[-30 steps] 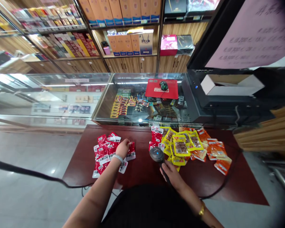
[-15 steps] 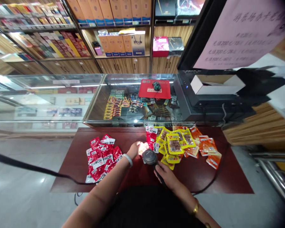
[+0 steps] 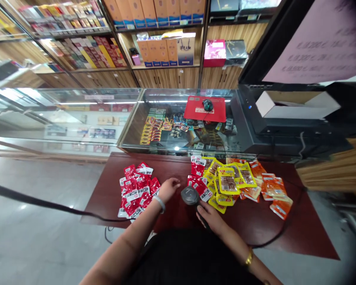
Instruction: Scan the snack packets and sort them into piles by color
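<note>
The barcode scanner (image 3: 190, 195) is held over the dark red table (image 3: 284, 233), between two groups of snack packets, with its round head facing up toward the camera. Behind the table is the largest thing in the room, a wall of wooden shelves (image 3: 166, 79) filled with orange boxes and many colourful cartons. In front of the shelves stands a long glass display counter (image 3: 127, 118) with small goods inside; on its top lie a red mouse pad (image 3: 205, 109) and a dark mouse (image 3: 207, 105). At the right a black monitor (image 3: 284, 47) carries a pink paper notice (image 3: 323, 43). The floor is grey and shiny. On the table, the pile of red packets (image 3: 136, 190) lies at the left, and the yellow and orange packets (image 3: 243, 182) are spread at the right, some overlapping. A black cable (image 3: 279, 229) runs over the right part of the table. The right hand (image 3: 210, 217) has its fingers closed around the handle of the scanner. The left hand (image 3: 169, 188), with a pale bracelet on the wrist, is just beside the red pile, fingers loosely apart and holding nothing.
</note>
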The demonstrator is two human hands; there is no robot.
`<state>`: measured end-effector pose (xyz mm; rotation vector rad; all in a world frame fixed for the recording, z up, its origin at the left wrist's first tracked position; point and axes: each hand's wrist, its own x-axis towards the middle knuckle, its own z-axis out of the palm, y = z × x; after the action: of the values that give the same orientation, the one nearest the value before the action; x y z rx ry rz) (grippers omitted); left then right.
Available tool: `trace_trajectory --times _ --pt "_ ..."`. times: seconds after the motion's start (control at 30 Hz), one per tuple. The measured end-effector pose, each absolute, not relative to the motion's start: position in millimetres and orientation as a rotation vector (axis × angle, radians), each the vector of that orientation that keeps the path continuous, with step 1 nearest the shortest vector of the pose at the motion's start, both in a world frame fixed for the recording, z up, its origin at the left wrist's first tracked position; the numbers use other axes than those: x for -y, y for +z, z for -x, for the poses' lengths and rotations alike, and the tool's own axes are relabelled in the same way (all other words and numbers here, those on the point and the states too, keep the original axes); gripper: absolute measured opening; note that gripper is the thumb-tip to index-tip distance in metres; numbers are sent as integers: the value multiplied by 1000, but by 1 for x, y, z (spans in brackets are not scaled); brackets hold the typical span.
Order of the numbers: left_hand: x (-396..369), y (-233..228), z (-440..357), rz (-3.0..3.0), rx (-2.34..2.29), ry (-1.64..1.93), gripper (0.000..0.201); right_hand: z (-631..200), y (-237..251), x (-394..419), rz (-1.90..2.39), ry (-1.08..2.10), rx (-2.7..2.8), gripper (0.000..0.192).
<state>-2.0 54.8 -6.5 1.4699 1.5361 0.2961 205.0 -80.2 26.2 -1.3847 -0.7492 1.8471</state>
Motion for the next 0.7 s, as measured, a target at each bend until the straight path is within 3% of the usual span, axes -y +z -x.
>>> trace_trajectory --times 0.1,0.2,0.43,0.57,0.7 --pt "-35 6 46 -1757 -1751 52 27 -193 25 67 1330 1922 868 47" --pt "-15 15 73 -1870 -1979 -133 46 -182 23 56 1336 1954 1025 48" --pt "-4 2 67 -1817 -2257 -273 73 -172 27 51 1356 1940 1214 52" --pt "-9 -9 64 -1902 -2221 -257 75 -176 22 56 1355 1985 1206 59" --pt "-15 -13 65 -2029 -1891 -204 67 -181 12 61 1376 1966 1132 62"
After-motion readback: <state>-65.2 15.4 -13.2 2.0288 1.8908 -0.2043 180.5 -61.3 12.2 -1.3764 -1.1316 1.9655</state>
